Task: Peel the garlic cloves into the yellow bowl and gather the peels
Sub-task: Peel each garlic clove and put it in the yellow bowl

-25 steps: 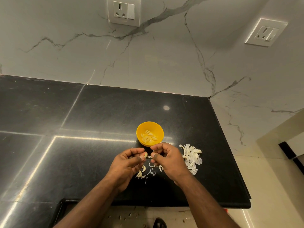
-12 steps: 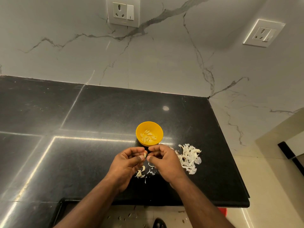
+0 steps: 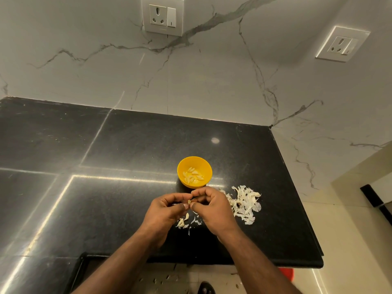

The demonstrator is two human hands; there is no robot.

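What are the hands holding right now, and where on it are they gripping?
A small garlic clove, pinched between the fingertips of the left hand and the right hand; which part each grips is too small to tell.

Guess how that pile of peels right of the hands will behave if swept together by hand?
The pile of peels looks thin, curled and papery, so probably very light and floppy; flakes would likely scatter or lift rather than slide as one. Its loose, spread edges suggest pieces will trail behind. On the glossy black counter they should slide easily, though some may cling to the fingers.
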